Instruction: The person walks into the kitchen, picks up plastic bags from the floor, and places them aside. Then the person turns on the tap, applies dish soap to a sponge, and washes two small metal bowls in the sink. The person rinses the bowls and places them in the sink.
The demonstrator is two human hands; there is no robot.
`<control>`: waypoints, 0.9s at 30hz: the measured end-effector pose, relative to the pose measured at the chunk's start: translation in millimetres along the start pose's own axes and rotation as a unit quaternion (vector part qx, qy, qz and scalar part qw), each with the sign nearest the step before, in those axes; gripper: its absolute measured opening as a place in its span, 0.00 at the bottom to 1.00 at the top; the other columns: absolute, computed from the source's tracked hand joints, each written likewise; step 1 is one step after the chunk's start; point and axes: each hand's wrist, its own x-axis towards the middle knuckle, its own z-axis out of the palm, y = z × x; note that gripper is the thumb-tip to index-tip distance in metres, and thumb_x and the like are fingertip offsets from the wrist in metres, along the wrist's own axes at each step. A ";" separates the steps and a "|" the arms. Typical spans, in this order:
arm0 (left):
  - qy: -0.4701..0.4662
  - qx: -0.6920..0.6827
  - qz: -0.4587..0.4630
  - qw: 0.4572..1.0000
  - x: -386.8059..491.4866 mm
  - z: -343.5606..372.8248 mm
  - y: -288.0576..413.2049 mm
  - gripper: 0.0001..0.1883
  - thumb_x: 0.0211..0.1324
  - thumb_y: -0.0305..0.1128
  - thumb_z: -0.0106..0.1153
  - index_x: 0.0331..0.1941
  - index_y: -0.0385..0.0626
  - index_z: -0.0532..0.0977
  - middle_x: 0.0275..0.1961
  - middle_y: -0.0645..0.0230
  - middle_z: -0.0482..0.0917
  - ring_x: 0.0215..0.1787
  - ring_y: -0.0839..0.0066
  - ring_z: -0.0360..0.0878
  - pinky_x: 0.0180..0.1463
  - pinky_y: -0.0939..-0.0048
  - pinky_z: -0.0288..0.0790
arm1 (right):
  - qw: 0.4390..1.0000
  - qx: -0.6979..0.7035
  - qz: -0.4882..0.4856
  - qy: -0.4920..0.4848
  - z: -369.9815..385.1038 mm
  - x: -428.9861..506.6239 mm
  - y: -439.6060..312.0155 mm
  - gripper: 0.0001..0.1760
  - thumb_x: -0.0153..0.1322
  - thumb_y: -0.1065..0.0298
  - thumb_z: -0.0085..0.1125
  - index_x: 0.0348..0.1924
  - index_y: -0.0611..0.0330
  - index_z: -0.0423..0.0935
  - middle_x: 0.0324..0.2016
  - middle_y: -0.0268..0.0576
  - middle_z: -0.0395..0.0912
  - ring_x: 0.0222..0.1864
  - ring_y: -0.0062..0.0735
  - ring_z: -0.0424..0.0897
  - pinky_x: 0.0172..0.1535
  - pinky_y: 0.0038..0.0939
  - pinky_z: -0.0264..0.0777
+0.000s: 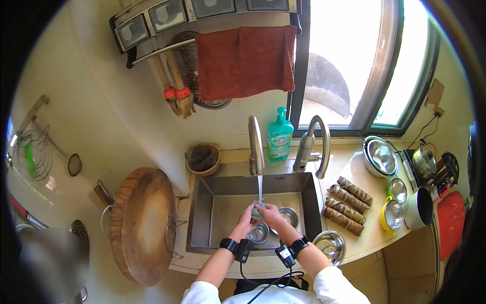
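Observation:
Both hands meet over the stainless steel sink (224, 224), under water running from the left faucet (256, 144). Between my left hand (246, 219) and my right hand (272, 214) is a small grey-green scrubber or cloth (257, 212), gripped by the fingers of both. The stream (260, 189) falls onto it. Below the hands, a small metal bowl (259, 232) sits in the sink. Another metal bowl (289, 217) stands to its right, partly hidden by my right hand and forearm.
Right of the sink lie several wrapped brown rolls (346, 207), with a metal bowl (330, 247) near the counter's front edge. A green soap bottle (280, 138) stands behind, beside a second faucet (306, 148). At left is a round wooden chopping board (146, 228); a basket (207, 171) holds dark scourers.

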 end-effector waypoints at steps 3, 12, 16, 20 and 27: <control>0.010 0.086 0.039 0.995 12.0 0.7 -8.6 0.12 0.59 0.46 0.48 0.38 0.51 0.71 0.31 0.69 0.75 0.30 0.79 0.72 0.29 0.76 0.68 | 0.996 -0.086 -0.013 0.004 -12.7 -10.8 -5.1 0.22 0.67 0.59 0.57 0.45 0.70 0.71 0.36 0.44 0.76 0.37 0.27 0.76 0.38 0.28 0.71; -0.079 0.045 0.050 0.995 21.3 7.6 -8.4 0.14 0.64 0.46 0.40 0.39 0.51 0.70 0.31 0.72 0.75 0.29 0.78 0.72 0.26 0.75 0.66 | 0.988 -0.136 0.078 0.006 -37.6 -16.6 -8.5 0.42 0.63 0.36 0.51 0.57 0.63 0.61 0.47 0.45 0.71 0.45 0.35 0.72 0.44 0.36 0.68; -0.046 0.037 0.040 0.997 17.4 3.3 -6.6 0.14 0.64 0.46 0.40 0.38 0.51 0.70 0.32 0.71 0.76 0.32 0.78 0.73 0.29 0.72 0.67 | 0.994 -0.071 0.082 -0.027 -33.3 -13.6 -8.0 0.39 0.64 0.37 0.51 0.54 0.63 0.64 0.47 0.45 0.70 0.47 0.36 0.72 0.45 0.38 0.70; 0.016 0.098 0.083 0.992 7.3 -1.6 -1.7 0.14 0.61 0.48 0.43 0.38 0.52 0.71 0.33 0.73 0.75 0.32 0.77 0.72 0.31 0.67 0.67 | 0.995 -0.090 0.039 -0.010 -19.7 -3.4 -2.7 0.31 0.65 0.47 0.57 0.51 0.64 0.66 0.43 0.43 0.73 0.41 0.33 0.74 0.38 0.33 0.72; -0.015 0.108 -0.083 0.991 -13.0 -4.0 10.7 0.17 0.58 0.52 0.46 0.42 0.56 0.72 0.39 0.67 0.77 0.38 0.64 0.75 0.41 0.46 0.68 | 0.986 -0.159 -0.035 -0.045 -12.5 0.5 0.0 0.20 0.66 0.61 0.58 0.48 0.62 0.71 0.38 0.37 0.76 0.38 0.26 0.75 0.36 0.27 0.72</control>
